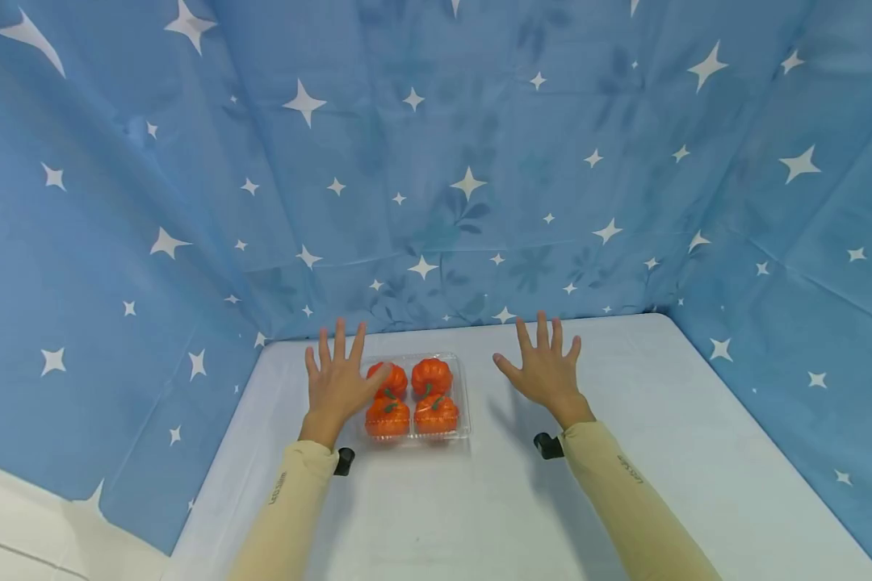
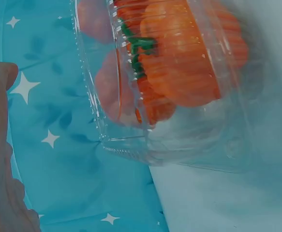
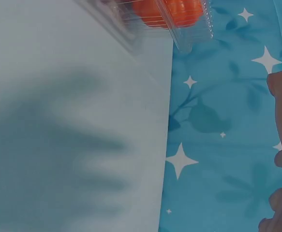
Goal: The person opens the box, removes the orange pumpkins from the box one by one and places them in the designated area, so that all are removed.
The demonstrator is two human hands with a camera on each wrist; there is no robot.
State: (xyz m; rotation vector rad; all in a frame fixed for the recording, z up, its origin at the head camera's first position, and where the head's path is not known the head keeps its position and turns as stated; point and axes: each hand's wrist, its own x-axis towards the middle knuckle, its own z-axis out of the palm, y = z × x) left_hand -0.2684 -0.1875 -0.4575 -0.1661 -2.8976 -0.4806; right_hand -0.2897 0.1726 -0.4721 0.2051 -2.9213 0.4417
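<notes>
Several small orange pumpkins (image 1: 432, 377) with green stems sit inside a clear plastic clamshell box (image 1: 462, 403) on the white table. My left hand (image 1: 337, 386) is spread with straight fingers at the box's left side, its thumb overlapping one pumpkin in the head view. To the right of the box, my right hand (image 1: 547, 371) is spread too, apart from it and casting a shadow on the table. Neither hand holds anything. The left wrist view shows the box (image 2: 179, 154) close up, with ridged clear walls; the right wrist view catches only its corner (image 3: 189, 41).
The white table (image 1: 421, 516) reaches back to a blue curtain (image 1: 378, 202) with white stars and leaf prints, which also hangs along both sides. A small black device (image 1: 548, 445) is at the right wrist, another (image 1: 345, 461) at the left.
</notes>
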